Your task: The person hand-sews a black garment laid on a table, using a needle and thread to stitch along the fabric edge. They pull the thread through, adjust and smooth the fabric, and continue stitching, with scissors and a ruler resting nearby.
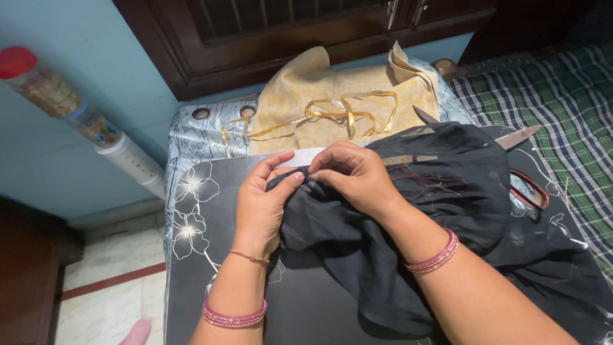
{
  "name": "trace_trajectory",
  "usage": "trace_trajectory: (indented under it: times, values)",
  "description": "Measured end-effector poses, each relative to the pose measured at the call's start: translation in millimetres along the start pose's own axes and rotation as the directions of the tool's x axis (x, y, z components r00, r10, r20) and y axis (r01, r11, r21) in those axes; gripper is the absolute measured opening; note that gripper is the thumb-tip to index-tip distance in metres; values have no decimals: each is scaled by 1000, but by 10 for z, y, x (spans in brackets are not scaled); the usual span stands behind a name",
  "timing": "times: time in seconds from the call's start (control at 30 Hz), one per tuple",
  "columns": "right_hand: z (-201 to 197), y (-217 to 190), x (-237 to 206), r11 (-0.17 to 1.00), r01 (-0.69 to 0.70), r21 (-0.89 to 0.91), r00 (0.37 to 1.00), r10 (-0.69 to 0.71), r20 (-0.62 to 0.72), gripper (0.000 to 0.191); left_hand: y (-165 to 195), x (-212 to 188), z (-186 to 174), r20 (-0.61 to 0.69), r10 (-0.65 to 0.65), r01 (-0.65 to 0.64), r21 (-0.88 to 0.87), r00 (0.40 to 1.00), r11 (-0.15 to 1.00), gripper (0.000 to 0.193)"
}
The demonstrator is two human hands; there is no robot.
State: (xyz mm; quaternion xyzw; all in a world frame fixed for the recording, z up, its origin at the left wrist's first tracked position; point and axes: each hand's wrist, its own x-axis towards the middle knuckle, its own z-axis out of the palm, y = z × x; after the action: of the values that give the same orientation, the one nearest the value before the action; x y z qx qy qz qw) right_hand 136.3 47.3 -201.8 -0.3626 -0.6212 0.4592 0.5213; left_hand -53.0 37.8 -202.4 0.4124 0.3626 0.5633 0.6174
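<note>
Blue walls and a dark wooden cupboard stand at the far side, and near them sits a dark table cover with white flower drawings (191,211). On this cover lies a soft black cloth with many folds (408,211), bunched up in the middle and spreading to the right.

Both hands meet at the far left edge of the black cloth. The left hand (263,204) pinches the cloth edge between thumb and finger, a tight, narrow hold. The right hand (354,176) pinches the same edge just beside it, fingers curled close. The fingertips of the two hands almost touch. Pink bangles ring both wrists.

Thin red thread (434,182) trails over the black cloth, right of the right hand. Big scissors with dark red handles (527,185) lie at the right, partly under the cloth, with the blades pointing far.

Far behind the hands lies a yellow cloth (319,83) with a shiny gold ribbon (348,112) looped on top. A green checked blanket (562,102) is far right. A tall clear jar with a red lid (45,86) leans at the far left.
</note>
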Motion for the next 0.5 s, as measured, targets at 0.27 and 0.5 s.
trace_trajectory:
  times: [0.27, 0.5]
  values:
    - [7, -60, -25, 993, 74, -97, 997, -74, 3, 11, 11, -8, 19, 0, 17, -17, 7, 1000, 1000, 40]
    - [-3, -96, -37, 955, 165, -245, 986, -170, 3, 13, 40, -33, 34, -3, 24, -24, 21, 1000, 999, 41]
